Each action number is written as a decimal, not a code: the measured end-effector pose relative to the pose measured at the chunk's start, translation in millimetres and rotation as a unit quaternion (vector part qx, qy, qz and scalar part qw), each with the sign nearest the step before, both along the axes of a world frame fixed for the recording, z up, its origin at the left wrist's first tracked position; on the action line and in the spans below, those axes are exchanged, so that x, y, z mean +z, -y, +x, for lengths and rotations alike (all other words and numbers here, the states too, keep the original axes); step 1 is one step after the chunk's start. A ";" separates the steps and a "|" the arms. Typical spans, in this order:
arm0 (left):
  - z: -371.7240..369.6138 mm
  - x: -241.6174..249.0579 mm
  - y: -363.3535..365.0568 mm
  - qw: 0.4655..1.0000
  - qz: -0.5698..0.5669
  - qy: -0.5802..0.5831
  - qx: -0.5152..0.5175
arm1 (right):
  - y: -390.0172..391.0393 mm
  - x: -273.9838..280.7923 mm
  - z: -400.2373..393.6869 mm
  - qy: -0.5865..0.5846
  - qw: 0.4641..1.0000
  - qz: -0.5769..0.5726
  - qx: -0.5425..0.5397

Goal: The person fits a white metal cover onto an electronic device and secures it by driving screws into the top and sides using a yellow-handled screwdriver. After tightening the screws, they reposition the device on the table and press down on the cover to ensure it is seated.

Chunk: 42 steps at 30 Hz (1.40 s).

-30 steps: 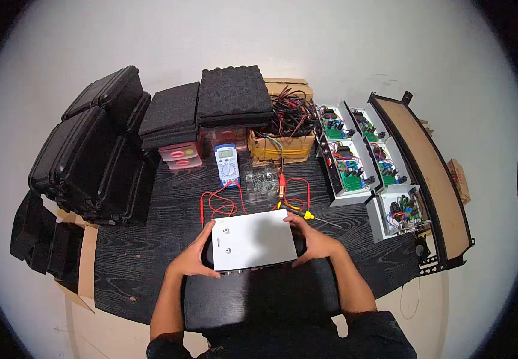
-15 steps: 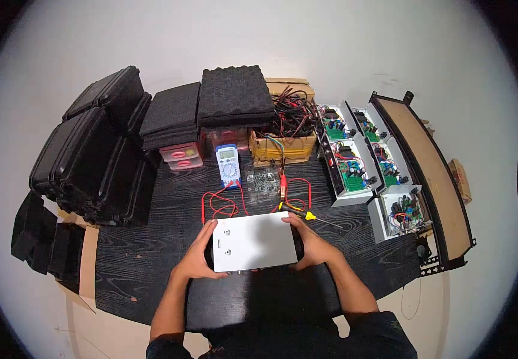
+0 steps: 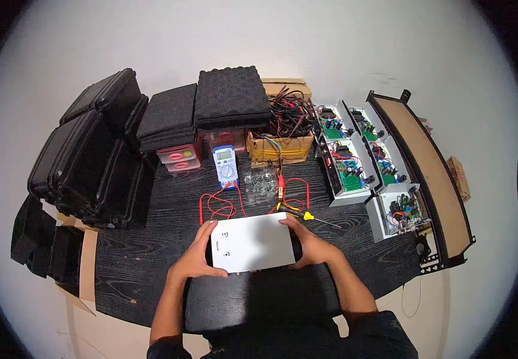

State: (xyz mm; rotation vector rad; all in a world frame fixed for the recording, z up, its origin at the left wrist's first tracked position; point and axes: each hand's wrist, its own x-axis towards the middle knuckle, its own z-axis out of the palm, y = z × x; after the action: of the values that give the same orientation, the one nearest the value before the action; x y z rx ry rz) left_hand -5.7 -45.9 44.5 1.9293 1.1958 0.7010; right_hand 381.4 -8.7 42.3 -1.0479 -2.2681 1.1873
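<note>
A white metal enclosure (image 3: 256,242), with two small round fittings and a slot at its left end, is held level between both hands near the front of the black table. My left hand (image 3: 198,254) grips its left side, thumb at the near corner. On the opposite side my right hand (image 3: 311,244) wraps around the end, fingers at the far corner. Just beyond the enclosure lie a yellow-and-black screwdriver (image 3: 295,210) and red test leads (image 3: 214,206). The leads join a blue-and-white multimeter (image 3: 226,167).
Black hard cases (image 3: 70,152) stack at the left. Foam sheets (image 3: 232,99) cover drawers beside a carton of cables (image 3: 292,119). Several open white enclosures with circuit boards (image 3: 350,170) stand at the right, by a long black-framed panel (image 3: 423,179). A clear parts box (image 3: 260,182) sits mid-table.
Both hands keep their hold on the white enclosure. The whole view has shifted very slightly; nothing else has visibly moved.
</note>
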 end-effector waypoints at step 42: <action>113.0 -46.6 -66.8 0.941 0.243 0.235 0.012 | 14.1 -33.2 -27.8 -0.070 0.987 0.147 0.004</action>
State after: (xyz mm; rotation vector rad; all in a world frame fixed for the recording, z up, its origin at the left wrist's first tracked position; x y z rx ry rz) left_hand 107.3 20.8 -2.1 1.9616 0.7895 1.4863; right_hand 353.7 -22.8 9.0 -0.8192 -2.2506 0.8641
